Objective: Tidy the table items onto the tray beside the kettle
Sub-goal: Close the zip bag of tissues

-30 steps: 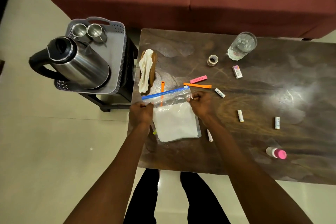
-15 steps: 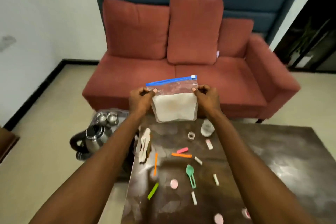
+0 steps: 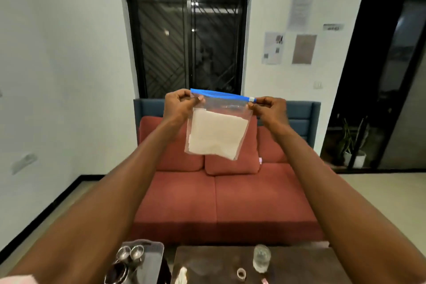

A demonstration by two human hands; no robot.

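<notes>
I hold a clear zip bag with a blue seal strip and a white folded sheet inside, raised high at arm's length in front of the sofa. My left hand pinches its top left corner. My right hand pinches the top right corner by the white slider. Far below, the grey tray shows at the bottom edge with two steel cups and the top of the kettle. The dark table beside it carries a glass, a tape roll and a white cloth.
A red sofa with cushions stands behind the table. A dark barred window fills the wall above it. A potted plant stands at the right by a dark doorway. Most of the table is out of view.
Both hands lifted the zip bag off the table and raised it high. The view tilted up from the tabletop to the sofa and wall.
</notes>
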